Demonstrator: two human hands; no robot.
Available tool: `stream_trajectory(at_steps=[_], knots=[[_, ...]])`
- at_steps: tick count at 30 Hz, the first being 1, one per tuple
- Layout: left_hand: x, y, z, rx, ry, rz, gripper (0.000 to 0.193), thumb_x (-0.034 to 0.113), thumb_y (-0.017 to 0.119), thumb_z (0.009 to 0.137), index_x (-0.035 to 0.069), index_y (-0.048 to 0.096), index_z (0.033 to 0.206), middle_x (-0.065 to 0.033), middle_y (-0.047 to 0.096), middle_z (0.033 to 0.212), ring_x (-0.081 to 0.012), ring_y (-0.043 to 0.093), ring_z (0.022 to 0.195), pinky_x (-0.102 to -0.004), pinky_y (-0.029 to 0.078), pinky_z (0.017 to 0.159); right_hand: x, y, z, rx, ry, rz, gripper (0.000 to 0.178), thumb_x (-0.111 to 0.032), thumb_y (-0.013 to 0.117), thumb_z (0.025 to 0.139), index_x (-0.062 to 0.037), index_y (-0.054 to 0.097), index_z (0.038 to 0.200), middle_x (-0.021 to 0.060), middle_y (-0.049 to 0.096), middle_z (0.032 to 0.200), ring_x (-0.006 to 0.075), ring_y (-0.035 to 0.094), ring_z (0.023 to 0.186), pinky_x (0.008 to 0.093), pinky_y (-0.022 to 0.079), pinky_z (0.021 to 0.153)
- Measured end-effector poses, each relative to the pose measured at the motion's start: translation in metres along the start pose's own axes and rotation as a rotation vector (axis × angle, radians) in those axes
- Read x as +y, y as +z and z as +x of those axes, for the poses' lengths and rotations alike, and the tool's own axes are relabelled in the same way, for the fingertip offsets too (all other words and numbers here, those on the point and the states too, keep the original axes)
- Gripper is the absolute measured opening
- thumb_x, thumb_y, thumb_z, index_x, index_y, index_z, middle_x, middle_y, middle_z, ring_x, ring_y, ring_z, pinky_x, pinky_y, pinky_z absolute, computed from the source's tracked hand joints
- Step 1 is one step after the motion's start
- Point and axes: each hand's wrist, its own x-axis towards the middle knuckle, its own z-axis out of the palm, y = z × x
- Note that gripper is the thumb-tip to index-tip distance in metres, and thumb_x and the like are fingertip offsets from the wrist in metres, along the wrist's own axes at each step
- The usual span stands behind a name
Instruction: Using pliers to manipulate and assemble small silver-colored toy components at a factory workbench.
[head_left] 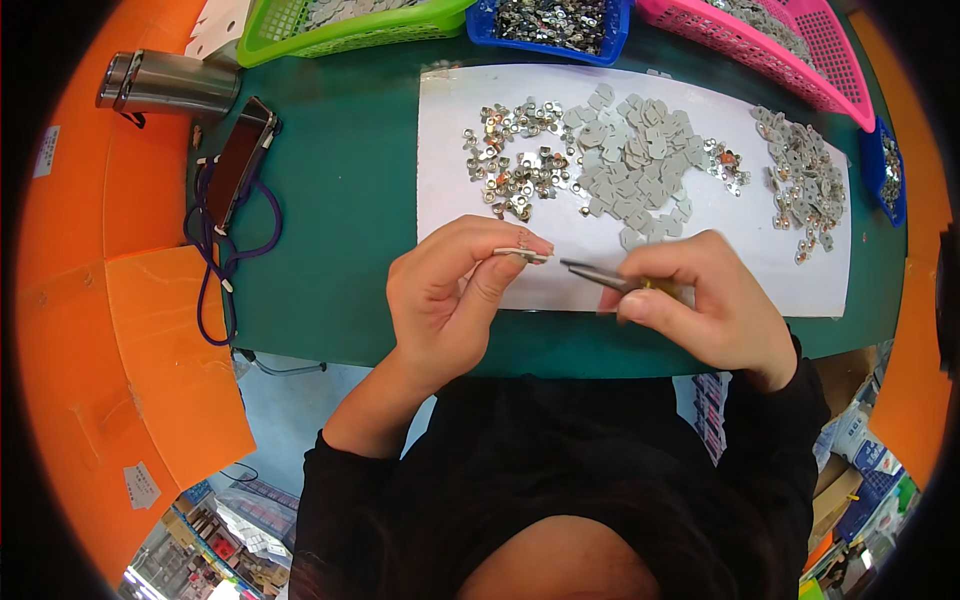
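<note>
Between the thumb and fingers of my left hand (450,285) is a small flat grey plate (522,256), with a bit of metal at its upper side. My right hand (705,300) grips a pair of pliers (598,275), whose jaws point left and stop just short of the plate. Beyond my hands, on a white sheet (445,220), lies a heap of grey plates (640,150). Small shiny metal parts (515,170) are scattered left of that heap, and a few more metal parts (728,165) lie on its right. Farther right is a pile of grey plates with metal pieces on them (805,180).
Along the far edge stand a green basket (350,38), a blue tray (548,50) and a pink basket (760,62), all holding parts. A smaller blue tray (885,170) is at the right. On the left are a steel flask (180,82) and a phone (240,165) with a purple cord (205,285).
</note>
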Motion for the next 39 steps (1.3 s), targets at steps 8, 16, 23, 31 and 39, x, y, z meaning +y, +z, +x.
stream_trajectory(at_steps=[8, 16, 23, 31, 39], knots=[[0.006, 0.007, -0.007, -0.018, -0.064, -0.077, 0.009, 0.001, 0.060, 0.094, -0.003, 0.068, 0.096, -0.0100, 0.069, 0.090, -0.0121, 0.058, 0.068, -0.0235, 0.045, 0.059, 0.002, -0.003, 0.008, -0.378, 0.285, 0.543, 0.050, -0.036, 0.046, 0.103, 0.0048, 0.070, 0.087, 0.0067, 0.066, 0.070, 0.0102, 0.060, 0.062, 0.0224, 0.046, 0.057], [0.009, 0.012, -0.010, 0.026, 0.045, -0.004, 0.005, -0.001, 0.061, 0.092, -0.004, 0.066, 0.091, -0.0105, 0.068, 0.085, -0.0133, 0.057, 0.065, -0.0236, 0.044, 0.057, 0.003, -0.001, 0.007, -0.418, 0.299, 0.554, 0.049, -0.036, 0.046, 0.103, 0.0032, 0.070, 0.084, 0.0039, 0.061, 0.063, 0.0085, 0.055, 0.055, 0.0221, 0.042, 0.052], [0.006, 0.021, -0.016, 0.172, 0.015, 0.092, 0.005, -0.002, 0.061, 0.092, -0.004, 0.064, 0.088, -0.0104, 0.065, 0.081, -0.0137, 0.059, 0.067, -0.0243, 0.047, 0.059, -0.002, 0.020, -0.005, 0.075, -0.048, -0.109, 0.020, -0.017, 0.060, 0.092, -0.0005, 0.068, 0.084, 0.0083, 0.056, 0.060, 0.0179, 0.052, 0.051, 0.0278, 0.040, 0.052], [0.003, 0.025, -0.010, 0.180, -0.080, -0.210, 0.011, 0.002, 0.053, 0.099, -0.005, 0.058, 0.093, -0.0096, 0.060, 0.088, -0.0125, 0.062, 0.074, -0.0227, 0.048, 0.067, 0.003, 0.018, -0.006, 0.172, -0.090, 0.018, 0.016, -0.013, 0.063, 0.089, 0.0028, 0.063, 0.089, 0.0129, 0.059, 0.072, 0.0224, 0.056, 0.061, 0.0297, 0.042, 0.056], [0.005, 0.029, -0.009, 0.149, -0.063, -0.165, 0.012, 0.004, 0.053, 0.100, -0.004, 0.057, 0.092, -0.0096, 0.059, 0.088, -0.0121, 0.062, 0.073, -0.0226, 0.047, 0.064, -0.001, 0.027, -0.002, 0.250, -0.095, -0.097, 0.019, -0.019, 0.066, 0.090, -0.0018, 0.065, 0.083, 0.0113, 0.058, 0.066, 0.0262, 0.059, 0.057, 0.0337, 0.044, 0.053]])
